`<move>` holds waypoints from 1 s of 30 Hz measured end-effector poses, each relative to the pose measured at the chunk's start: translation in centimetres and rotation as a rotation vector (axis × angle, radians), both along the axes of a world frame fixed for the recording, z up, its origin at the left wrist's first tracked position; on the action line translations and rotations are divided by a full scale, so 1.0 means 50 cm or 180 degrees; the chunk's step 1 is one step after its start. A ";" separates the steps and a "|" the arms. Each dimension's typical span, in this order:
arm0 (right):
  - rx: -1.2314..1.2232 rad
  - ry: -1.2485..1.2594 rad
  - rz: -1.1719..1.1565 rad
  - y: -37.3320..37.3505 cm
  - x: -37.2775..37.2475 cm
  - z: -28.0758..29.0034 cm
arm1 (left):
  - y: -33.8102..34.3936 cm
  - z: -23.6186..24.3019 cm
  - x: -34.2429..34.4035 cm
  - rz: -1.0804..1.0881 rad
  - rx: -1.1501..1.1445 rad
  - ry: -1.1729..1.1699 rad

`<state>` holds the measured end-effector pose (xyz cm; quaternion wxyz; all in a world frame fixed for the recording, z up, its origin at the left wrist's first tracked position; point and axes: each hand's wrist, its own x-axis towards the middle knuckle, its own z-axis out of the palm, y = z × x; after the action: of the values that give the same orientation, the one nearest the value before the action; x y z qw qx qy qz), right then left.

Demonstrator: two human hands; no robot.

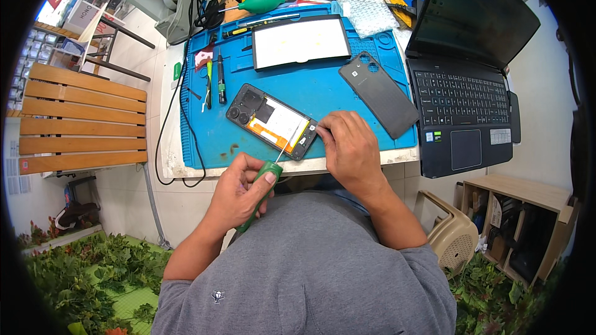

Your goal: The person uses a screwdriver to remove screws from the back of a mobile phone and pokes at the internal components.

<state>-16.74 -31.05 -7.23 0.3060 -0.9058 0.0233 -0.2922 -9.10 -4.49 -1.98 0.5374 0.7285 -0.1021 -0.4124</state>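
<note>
My left hand (234, 195) is closed around the green handle of a screwdriver (268, 174). Its thin metal shaft slants up over the lower end of an opened smartphone (256, 99), close to an orange strip beside the white battery (285, 119). The phone lies tilted on a blue work mat (217, 139), with its camera module at the upper left. My right hand (355, 152) is closed, thumb and fingers pinched at the phone's lower right edge; the fingertips are partly hidden. A dark phone back cover (382, 96) lies apart to the right.
A black laptop (462, 111) stands open at the table's right. Behind the phone are a white lit panel (301, 42), a green blower bulb (261, 2) and bubble wrap (360, 3). Pen-like tools (221, 80) lie left of the phone. Black cables (181, 96) hang over the left edge.
</note>
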 end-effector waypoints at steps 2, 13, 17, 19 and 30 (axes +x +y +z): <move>0.0006 0.0012 0.0025 0.000 0.000 0.002 | 0.001 0.000 0.001 0.0003 -0.0018 0.0000; -0.0022 0.0039 0.0019 0.000 -0.001 0.003 | -0.003 0.005 0.007 0.0026 0.0047 0.0024; -0.0017 0.0005 0.0006 0.000 0.000 0.001 | -0.002 0.004 0.008 0.0062 0.0020 0.0030; -0.0017 -0.0001 0.0004 0.000 0.000 0.000 | 0.000 0.002 0.009 0.0098 0.0016 0.0057; -0.0002 0.0000 0.0003 0.000 0.001 0.001 | -0.002 0.001 0.008 0.0003 -0.0018 0.0021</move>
<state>-16.71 -31.06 -7.16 0.3058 -0.9059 0.0228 -0.2920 -8.72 -4.60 -1.95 0.5400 0.7257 -0.1012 -0.4142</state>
